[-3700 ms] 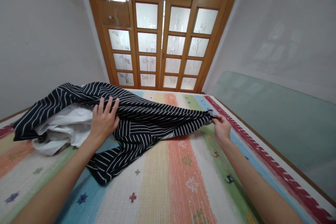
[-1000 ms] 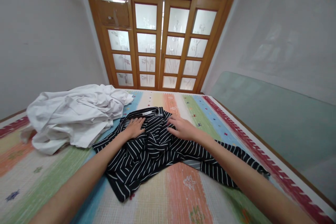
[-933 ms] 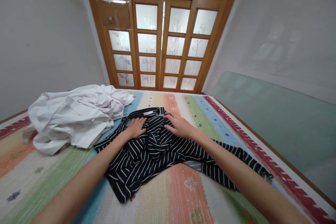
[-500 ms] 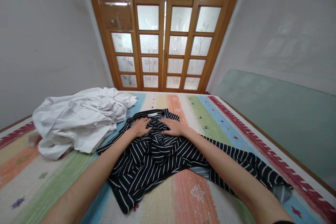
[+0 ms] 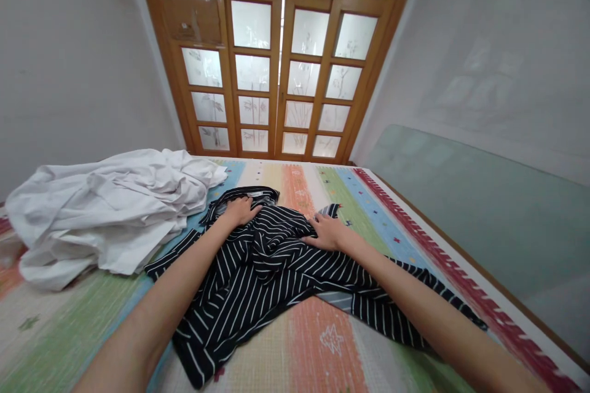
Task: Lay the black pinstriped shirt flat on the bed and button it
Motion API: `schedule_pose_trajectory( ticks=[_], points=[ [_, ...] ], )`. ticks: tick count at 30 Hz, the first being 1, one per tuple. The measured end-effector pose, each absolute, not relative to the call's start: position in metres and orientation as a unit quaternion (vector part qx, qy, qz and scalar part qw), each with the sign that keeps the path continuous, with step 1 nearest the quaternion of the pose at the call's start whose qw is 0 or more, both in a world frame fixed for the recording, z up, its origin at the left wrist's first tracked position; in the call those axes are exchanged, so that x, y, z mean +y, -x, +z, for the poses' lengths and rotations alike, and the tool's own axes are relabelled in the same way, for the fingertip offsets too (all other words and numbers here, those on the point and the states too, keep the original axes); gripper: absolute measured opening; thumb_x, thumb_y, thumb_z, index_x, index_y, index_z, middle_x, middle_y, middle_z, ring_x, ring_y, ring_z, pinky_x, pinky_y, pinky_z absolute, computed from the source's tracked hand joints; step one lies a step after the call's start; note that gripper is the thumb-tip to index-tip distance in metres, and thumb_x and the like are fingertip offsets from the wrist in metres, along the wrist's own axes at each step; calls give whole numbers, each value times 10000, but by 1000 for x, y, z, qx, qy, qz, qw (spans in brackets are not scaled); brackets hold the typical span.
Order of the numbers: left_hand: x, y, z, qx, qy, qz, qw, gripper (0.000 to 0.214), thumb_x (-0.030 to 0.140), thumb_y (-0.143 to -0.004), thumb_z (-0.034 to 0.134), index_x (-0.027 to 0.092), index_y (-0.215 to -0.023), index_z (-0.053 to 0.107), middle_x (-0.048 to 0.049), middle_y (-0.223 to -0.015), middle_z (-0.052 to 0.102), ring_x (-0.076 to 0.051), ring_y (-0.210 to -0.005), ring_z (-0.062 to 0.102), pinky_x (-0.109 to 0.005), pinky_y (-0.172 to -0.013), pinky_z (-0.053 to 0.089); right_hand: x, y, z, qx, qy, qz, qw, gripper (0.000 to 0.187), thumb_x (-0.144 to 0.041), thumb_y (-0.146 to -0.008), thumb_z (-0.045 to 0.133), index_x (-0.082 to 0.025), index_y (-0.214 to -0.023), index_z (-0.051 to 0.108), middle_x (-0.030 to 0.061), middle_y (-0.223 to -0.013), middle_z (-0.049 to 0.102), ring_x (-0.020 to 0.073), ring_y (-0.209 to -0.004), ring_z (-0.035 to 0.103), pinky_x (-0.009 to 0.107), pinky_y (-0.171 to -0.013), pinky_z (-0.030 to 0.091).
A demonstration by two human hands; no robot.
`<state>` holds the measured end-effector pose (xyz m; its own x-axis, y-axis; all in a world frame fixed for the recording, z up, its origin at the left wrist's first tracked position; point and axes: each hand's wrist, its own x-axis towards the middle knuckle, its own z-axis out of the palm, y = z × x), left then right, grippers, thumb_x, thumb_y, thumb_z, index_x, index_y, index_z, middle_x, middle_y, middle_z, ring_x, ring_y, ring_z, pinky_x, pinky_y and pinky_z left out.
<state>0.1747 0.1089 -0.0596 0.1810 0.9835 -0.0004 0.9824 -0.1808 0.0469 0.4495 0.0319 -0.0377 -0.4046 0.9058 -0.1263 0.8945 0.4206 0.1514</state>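
Here I am on the head view, with pale walls (image 5: 69, 73) rising left and right and glass-paned wooden doors (image 5: 295, 56) filling the far end. Below them spreads the multicoloured cover (image 5: 308, 319), bands of orange, green, blue and cream running from near to far, and along the right side stands a pale green panel (image 5: 470, 202). On to the black-and-white striped garment (image 5: 258, 282): it lies rumpled across the middle of the cover, its collar towards the far side, one corner pointing near left, and a long part stretching away right beneath my right forearm. Just beside it on the left sits a heap of white cloth (image 5: 120, 209), loosely bunched. Down to the hands: my left hand (image 5: 241, 211) lies open on the garment by the collar, fingers outstretched, with no fold closed in its grip. My right hand (image 5: 326, 231) rests on the garment further right, palm down, a clear gap between thumb and fingers, nothing clasped. A white tree motif (image 5: 330, 339) shows on the near orange band, and smallest of all, a white label (image 5: 254, 194) peeks out inside the collar.
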Motion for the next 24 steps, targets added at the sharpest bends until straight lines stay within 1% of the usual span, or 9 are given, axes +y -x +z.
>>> schedule_pose_trajectory(
  ticks=[6, 9, 11, 13, 15, 16, 18, 20, 24],
  points=[
    [115, -181, -63, 653, -756, 31, 14, 555, 472, -932, 339, 97, -1272, 566, -217, -1342, 568, -369, -1217, 543, -530, -1003, 404, -12, -433, -24, 888, -449, 7, 102, 350, -229, -917, 516, -62, -1216, 591, 230, -1203, 587, 339, -1061, 598, 427, -887, 477],
    [108, -177, -71, 642, -765, 49, -1, 514, 436, -954, 322, 132, -1310, 535, -188, -1395, 532, -363, -1274, 486, -576, -1059, 330, -16, -414, -14, 926, -358, -103, 63, 296, -325, -899, 594, -92, -1078, 626, 164, -1068, 652, 270, -926, 631, 344, -805, 488],
    [102, -173, -78, 628, -776, 60, -11, 462, 388, -969, 320, 178, -1331, 516, -147, -1430, 509, -338, -1322, 437, -572, -1100, 278, -6, -402, -11, 929, -294, -216, 56, 347, -458, -935, 551, -125, -935, 646, 100, -930, 682, 214, -802, 630, 290, -717, 477],
    [96, -169, -83, 616, -785, 69, -17, 430, 347, -973, 333, 198, -1334, 512, -130, -1433, 508, -319, -1341, 418, -550, -1120, 261, 12, -391, -13, 907, -283, -307, 45, 513, -506, -1006, 382, -141, -749, 636, 55, -761, 670, 168, -683, 606, 254, -647, 449],
    [93, -166, -88, 610, -788, 77, -20, 421, 314, -966, 360, 190, -1341, 506, -140, -1419, 519, -318, -1335, 425, -542, -1121, 267, 36, -382, -21, 871, -378, -315, -12, 611, -463, -1038, 297, -143, -612, 597, 42, -642, 636, 146, -624, 590, 235, -623, 427],
    [92, -165, -89, 609, -789, 83, -22, 424, 293, -961, 371, 182, -1349, 497, -147, -1412, 524, -318, -1331, 429, -543, -1119, 270, 48, -378, -26, 845, -454, -278, -56, 589, -436, -1034, 337, -144, -589, 590, 42, -627, 633, 146, -629, 594, 227, -620, 417],
    [92, -163, -92, 605, -790, 97, -24, 430, 255, -947, 387, 167, -1356, 486, -156, -1393, 539, -318, -1316, 445, -545, -1114, 280, 70, -372, -36, 794, -562, -197, -123, 413, -363, -987, 485, -142, -671, 632, 53, -722, 677, 163, -715, 618, 220, -631, 402],
    [92, -163, -94, 600, -791, 116, -28, 432, 241, -938, 398, 155, -1353, 480, -158, -1373, 553, -314, -1294, 466, -539, -1107, 295, 87, -368, -45, 761, -611, -155, -152, 258, -331, -953, 543, -141, -828, 665, 71, -858, 705, 183, -798, 632, 221, -640, 396],
    [93, -163, -95, 589, -791, 164, -39, 436, 261, -925, 445, 119, -1336, 463, -173, -1340, 553, -286, -1259, 487, -449, -1073, 368, 104, -362, -57, 729, -653, -125, -164, 310, -413, -949, 533, -137, -1006, 662, 118, -990, 702, 226, -875, 647, 248, -666, 414]
  ],
)
